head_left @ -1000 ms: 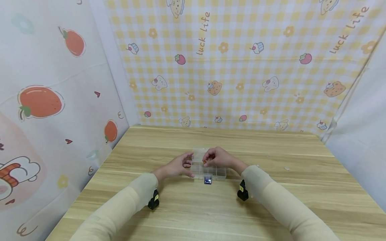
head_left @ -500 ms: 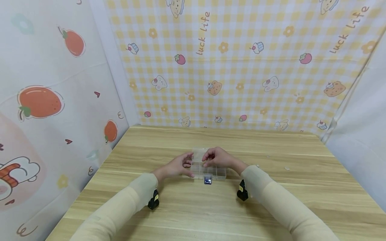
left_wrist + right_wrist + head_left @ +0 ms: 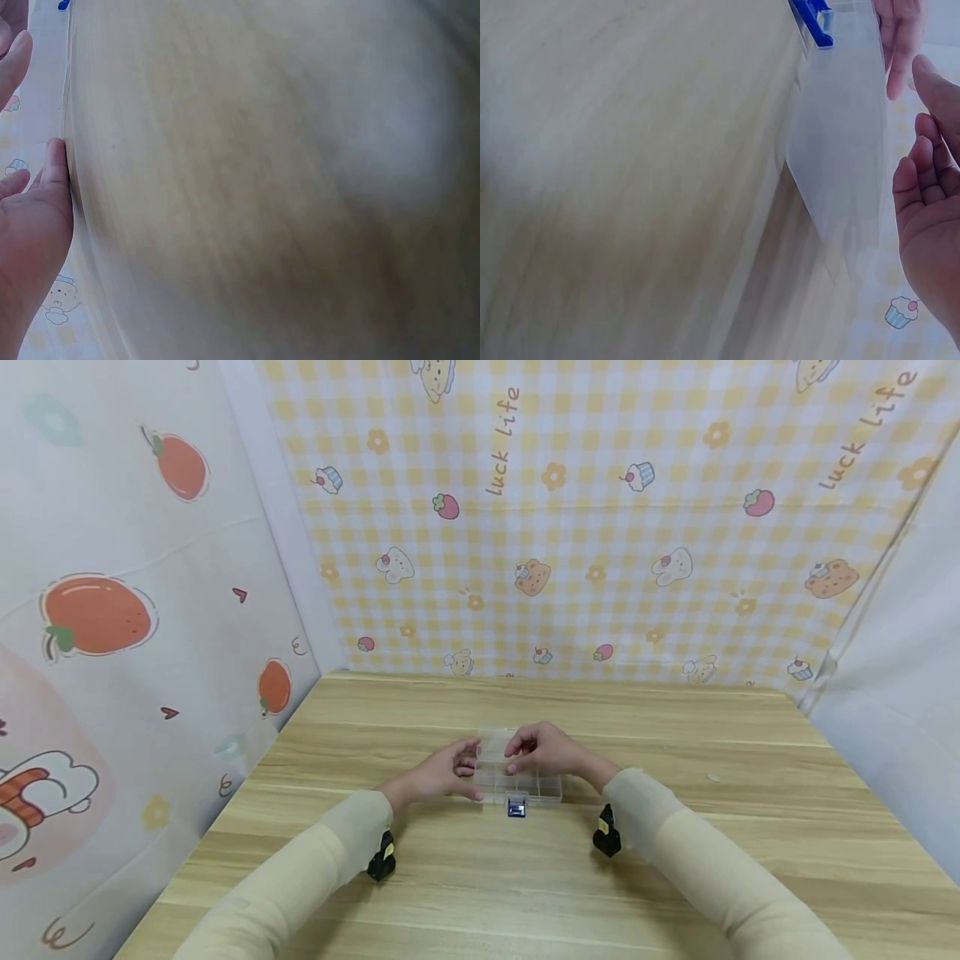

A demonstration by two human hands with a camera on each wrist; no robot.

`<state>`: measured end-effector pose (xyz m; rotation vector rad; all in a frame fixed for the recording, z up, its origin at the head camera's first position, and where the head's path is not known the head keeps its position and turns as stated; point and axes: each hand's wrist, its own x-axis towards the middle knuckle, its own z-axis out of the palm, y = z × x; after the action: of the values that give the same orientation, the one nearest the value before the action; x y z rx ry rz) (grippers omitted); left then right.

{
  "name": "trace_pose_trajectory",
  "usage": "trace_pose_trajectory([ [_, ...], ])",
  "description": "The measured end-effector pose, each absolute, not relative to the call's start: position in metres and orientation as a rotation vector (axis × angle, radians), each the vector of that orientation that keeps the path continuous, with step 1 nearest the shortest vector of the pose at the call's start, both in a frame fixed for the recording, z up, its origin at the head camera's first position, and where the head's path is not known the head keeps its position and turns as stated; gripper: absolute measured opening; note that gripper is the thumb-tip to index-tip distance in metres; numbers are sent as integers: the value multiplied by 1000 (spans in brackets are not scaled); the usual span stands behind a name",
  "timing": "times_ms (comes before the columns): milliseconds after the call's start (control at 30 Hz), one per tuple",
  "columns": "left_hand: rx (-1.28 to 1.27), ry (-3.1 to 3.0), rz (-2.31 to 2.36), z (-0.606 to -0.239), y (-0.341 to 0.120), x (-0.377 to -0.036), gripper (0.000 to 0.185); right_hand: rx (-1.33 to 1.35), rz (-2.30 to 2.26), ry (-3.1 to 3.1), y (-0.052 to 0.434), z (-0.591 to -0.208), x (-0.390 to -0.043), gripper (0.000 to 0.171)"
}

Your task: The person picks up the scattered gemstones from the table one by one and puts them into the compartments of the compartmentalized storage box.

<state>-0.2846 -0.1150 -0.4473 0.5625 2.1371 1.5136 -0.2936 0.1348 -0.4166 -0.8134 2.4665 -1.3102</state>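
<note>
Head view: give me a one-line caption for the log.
Both hands, left hand and right hand, at a clear compartment box with a blue latch on a wooden table.

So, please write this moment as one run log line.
left hand: holds clear compartment box side | right hand: over box, empty | blue latch: faces person

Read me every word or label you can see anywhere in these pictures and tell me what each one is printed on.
"luck life", on the yellow checked backdrop, upper left of centre, slanted.
"luck life", again on the same backdrop, upper right corner.
No readable text on the clear compartment box or its blue latch.
The black wrist units carry yellow marks, too small to read.
Both wrist views show no lettering.
</note>
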Motion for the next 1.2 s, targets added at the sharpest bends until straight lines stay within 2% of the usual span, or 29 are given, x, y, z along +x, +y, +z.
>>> trace_pose_trajectory([
  [500,582,2132,1525,-446,-114,-284,102,-754,-1310,2578,188,-400,-289,18],
  [1033,564,2130,1522,-444,-116,-283,102,-582,-1384,2592,254,-401,-271,22],
  [1200,558,2135,1524,-446,-116,-283,103,-559,-1422,2576,270,-405,-266,28],
])
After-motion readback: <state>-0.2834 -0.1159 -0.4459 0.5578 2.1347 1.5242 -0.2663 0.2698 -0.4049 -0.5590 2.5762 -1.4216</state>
